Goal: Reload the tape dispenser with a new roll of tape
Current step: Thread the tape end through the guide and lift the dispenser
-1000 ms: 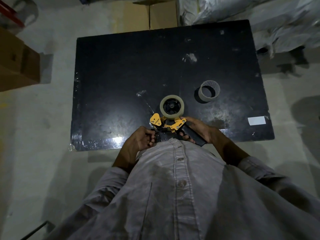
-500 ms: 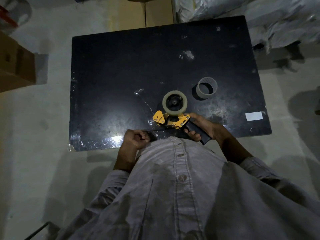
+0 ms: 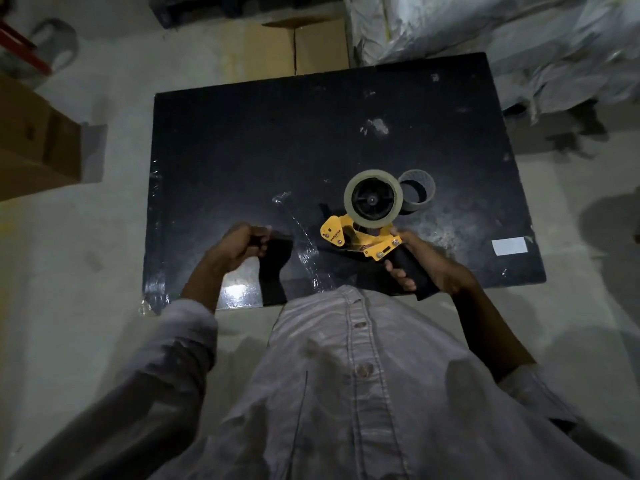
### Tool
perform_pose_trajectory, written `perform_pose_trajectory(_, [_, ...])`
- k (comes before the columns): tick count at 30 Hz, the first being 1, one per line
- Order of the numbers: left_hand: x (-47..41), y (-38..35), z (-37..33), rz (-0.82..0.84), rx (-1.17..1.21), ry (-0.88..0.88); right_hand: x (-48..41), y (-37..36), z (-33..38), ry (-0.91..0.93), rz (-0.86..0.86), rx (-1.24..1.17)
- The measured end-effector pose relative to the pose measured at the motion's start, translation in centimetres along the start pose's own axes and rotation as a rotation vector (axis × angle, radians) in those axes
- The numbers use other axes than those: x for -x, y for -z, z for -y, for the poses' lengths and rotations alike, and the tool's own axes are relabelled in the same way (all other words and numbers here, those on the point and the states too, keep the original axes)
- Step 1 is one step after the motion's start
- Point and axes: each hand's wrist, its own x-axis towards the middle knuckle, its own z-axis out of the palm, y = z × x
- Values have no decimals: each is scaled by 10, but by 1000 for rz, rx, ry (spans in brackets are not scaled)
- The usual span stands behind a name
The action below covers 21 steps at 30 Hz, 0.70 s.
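Head view looks down on a black table [image 3: 242,140] w/ the person's shirt front filling the bottom of the frame. Cardboard boxes [image 3: 31,143] stand on the floor to the left, and crumpled plastic sheeting [image 3: 519,39] lies behind the table.

Over the near right part of the table the right hand [image 3: 426,263] is closed around the black handle of the yellow tape dispenser [image 3: 363,237] and holds it up, approx. level w/ the table edge. New tape roll [image 3: 373,198] sits already on the dispenser's black hub. Just behind it, on the table, stands the empty cardboard core [image 3: 417,191], partly covered by the roll.

Left hand [image 3: 239,247] is curled nearly into a fist above the near left part of the table, well apart from the dispenser. A strip of clear tape [image 3: 304,244] seems to shine between the two hands, but I cannot tell if the fingers pinch its end.

So the task looks mostly done: old core is out, new roll is mounted. What is probably left is to thread the tape end through the roller & past the blade.

Light is dim; the tape path inside the yellow frame and the blade are not readable, and the handle's lower end is cut off by the shirt.
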Motion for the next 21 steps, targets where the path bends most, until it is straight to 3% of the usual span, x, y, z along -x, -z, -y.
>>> perform_pose_trajectory(4, [-26,9,-53,-81,-779,-326,9,-20,-21,264,-159,61])
perform_pose_trajectory(7, [-44,-12,-90,-202,-1082,-441,5,-32,-38,394,-277,199])
perform_pose_trajectory(10, [-62,-38,-111,-266,-1295,-545,0,-41,-48,411,-368,282])
perform_pose_trajectory(15, [-93,-60,-105,-307,-1396,-545,-18,-33,-60,389,-496,492])
perform_pose_trajectory(21, [-115,-90,-84,-298,-1380,-448,-38,-10,-77,304,-508,538])
